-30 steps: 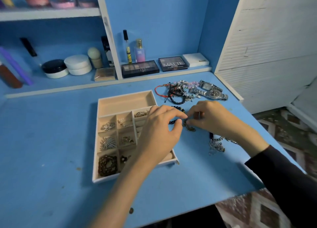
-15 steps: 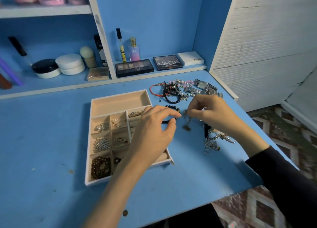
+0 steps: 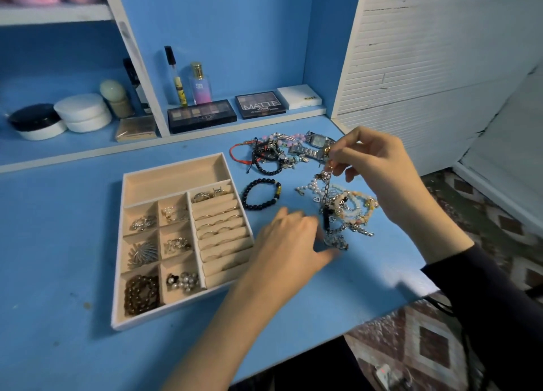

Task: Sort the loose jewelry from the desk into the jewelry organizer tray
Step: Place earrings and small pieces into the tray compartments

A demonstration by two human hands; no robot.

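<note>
Black bracelet (image 3: 261, 194) between tray (image 3: 173, 162) and tangled bracelets (image 3: 349, 211)

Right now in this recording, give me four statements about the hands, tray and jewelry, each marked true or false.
1. The right hand pinches a dangling chain. True.
2. The black bead bracelet lies inside the tray. False: it lies on the desk, beside the tray.
3. The tray's long far compartment holds the watch. False: nothing shows in it; the watch lies on the desk.
4. The left hand holds no jewelry. True, as far as the blur shows.
</note>
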